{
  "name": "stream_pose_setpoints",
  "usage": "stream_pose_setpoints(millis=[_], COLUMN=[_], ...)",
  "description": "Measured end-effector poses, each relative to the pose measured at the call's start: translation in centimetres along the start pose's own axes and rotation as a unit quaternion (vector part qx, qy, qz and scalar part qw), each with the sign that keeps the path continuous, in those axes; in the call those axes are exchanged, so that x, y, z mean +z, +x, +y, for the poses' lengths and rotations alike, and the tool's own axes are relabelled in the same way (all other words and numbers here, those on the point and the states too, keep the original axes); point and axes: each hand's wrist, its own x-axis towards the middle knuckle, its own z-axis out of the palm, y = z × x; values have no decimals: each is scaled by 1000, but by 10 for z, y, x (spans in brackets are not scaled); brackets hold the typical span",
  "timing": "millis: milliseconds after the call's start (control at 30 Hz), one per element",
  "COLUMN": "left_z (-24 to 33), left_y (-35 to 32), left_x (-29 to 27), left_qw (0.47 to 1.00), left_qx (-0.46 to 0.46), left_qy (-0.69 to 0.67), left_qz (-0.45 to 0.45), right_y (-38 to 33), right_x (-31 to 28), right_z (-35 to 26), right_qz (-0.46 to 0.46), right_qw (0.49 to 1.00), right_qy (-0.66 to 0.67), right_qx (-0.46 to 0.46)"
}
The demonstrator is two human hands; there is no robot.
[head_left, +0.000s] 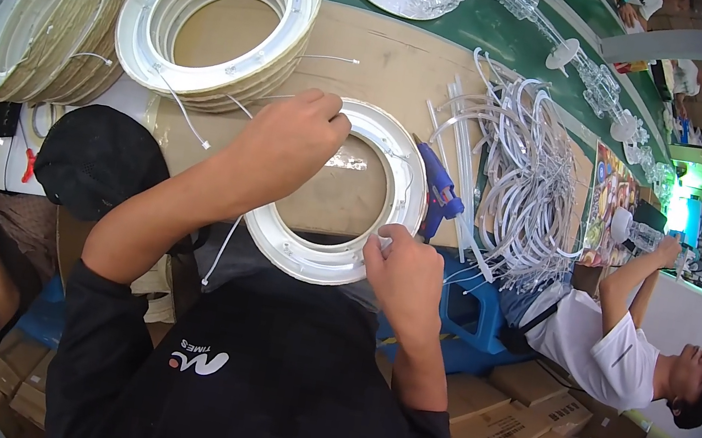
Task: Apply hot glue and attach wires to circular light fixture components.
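A white ring-shaped lamp frame (412,176) lies before me at the table's near edge, a strip running round its inner channel. My left hand (295,137) is closed in a pinch over its upper left rim; what the fingertips hold is hidden. At the lower right, my right hand (404,276) grips the rim with curled fingers. A thin white wire (222,251) with a small plug hangs from the frame's left side. Just right of the frame lies a blue glue gun (438,187).
Stacked ring frames (136,30) stand at the left, with another stack (2,59) beyond. Clear tubes and white strips (528,188) lie tangled at the right. Clear-plastic-covered parts (517,1) line the back. A person in a black cap (101,159) sits close on my left; another person (599,344) works at the right.
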Motion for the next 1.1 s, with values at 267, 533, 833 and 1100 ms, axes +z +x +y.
stream_pose_setpoints(millis=[267,533,833,1100], left_z=[-3,-1,0,-1], left_y=[-4,-3,-7,-9], left_x=[13,26,29,28], left_qw=[999,999,998,997], left_qx=[2,-7,-9,-10], left_qy=[-6,4,26,29], left_qz=[38,46,56,65], right_y=[-2,-9,-10,-8], right_x=[-14,-6,-7,-6], right_z=[-1,1,8,11], right_qz=[32,32,45,44], right_qw=[998,998,999,999], right_qy=[18,-45,-3,13], right_qx=[44,6,-8,-23])
